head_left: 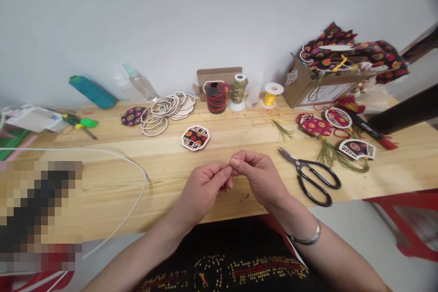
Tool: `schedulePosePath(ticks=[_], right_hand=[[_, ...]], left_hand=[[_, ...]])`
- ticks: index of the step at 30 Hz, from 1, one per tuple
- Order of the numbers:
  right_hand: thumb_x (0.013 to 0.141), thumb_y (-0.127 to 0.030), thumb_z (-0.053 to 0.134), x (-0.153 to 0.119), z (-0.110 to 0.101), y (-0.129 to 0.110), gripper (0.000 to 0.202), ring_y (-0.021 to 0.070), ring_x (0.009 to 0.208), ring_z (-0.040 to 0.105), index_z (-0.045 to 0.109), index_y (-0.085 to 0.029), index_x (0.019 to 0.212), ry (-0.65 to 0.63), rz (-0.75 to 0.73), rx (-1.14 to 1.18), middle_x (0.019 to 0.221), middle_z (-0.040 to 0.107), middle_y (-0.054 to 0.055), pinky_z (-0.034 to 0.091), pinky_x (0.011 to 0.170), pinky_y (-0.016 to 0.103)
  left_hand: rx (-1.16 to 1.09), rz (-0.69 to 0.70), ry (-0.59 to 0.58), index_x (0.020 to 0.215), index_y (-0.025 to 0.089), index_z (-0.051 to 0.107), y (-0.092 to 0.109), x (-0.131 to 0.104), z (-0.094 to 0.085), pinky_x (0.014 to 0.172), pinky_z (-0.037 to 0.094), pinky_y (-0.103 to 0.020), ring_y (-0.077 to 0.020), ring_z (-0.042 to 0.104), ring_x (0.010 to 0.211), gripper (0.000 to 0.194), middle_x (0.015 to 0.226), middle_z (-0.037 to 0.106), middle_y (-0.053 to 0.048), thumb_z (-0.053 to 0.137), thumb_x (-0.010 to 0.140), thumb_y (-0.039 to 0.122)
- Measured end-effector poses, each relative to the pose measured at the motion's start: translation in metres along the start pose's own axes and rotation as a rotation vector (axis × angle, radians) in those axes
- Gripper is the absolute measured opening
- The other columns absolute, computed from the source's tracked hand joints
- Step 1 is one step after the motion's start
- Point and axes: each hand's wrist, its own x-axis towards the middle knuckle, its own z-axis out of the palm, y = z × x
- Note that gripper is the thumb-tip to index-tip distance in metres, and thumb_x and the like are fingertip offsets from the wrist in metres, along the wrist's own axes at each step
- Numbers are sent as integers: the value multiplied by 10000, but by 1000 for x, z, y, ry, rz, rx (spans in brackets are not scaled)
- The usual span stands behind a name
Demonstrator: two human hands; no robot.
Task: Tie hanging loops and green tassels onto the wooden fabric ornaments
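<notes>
Over the front of the wooden table, my left hand (207,185) and my right hand (258,175) meet fingertip to fingertip. Both are closed in a pinch, thumbs against forefingers. Whatever they hold is too small or too hidden to make out. Just beyond them lies a wood-framed ornament (195,138) with dark patterned fabric. Black-handled scissors (310,175) rest to the right of my right hand, blades pointing toward the back left. Farther right are several fabric ornaments (356,149), some with green tassels.
At the back stand a red thread spool (216,98), a green thread cone (238,89) and a yellow spool (273,96). Wooden frames (167,112) are piled left of them. A cardboard box (318,93) overflows with fabric. A white cable (143,182) crosses the left side. A black pole (404,109) slants in from the right.
</notes>
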Motion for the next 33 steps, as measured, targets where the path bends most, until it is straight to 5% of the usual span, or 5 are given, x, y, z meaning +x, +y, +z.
schedulePosePath(ticks=[6, 15, 22, 28, 33], right_hand=[[717, -278, 681, 2, -4, -12, 148, 60, 495, 441, 638, -159, 641, 120, -76, -78, 549, 541, -41, 372, 508, 214], [782, -313, 622, -2, -5, -30, 222, 64, 466, 527, 580, -155, 630, 13, -25, 40, 592, 619, 5, 309, 397, 178], [772, -279, 629, 6, -7, -38, 194, 66, 472, 549, 578, -148, 638, 78, -125, -52, 584, 619, -4, 368, 408, 172], [798, -238, 604, 2, -2, -30, 159, 62, 483, 554, 589, -145, 670, 51, -143, -168, 593, 627, -7, 414, 448, 172], [820, -192, 566, -18, 7, -20, 114, 66, 541, 554, 594, -166, 712, -68, -185, -441, 613, 616, -28, 448, 526, 188]], left_hand=[[146, 63, -20, 785, 196, 686, -2, 2, -2, 536, 352, -234, -110, 458, 559, 193, 624, 570, 7, 541, 828, 316], [330, 205, -66, 825, 227, 701, -6, 5, -6, 747, 423, -302, -170, 584, 767, 203, 766, 658, -25, 506, 858, 269], [473, 371, 413, 1029, 240, 682, 3, 2, -17, 859, 408, -342, -221, 526, 1046, 279, 1140, 586, -71, 633, 760, 296], [-220, -338, -126, 781, 133, 703, 11, -7, -8, 419, 228, -195, -53, 394, 446, 321, 695, 662, -72, 573, 791, 427], [-527, -419, -150, 655, 131, 628, 1, 0, -1, 392, 91, -176, -6, 272, 398, 241, 577, 536, 17, 685, 704, 360]])
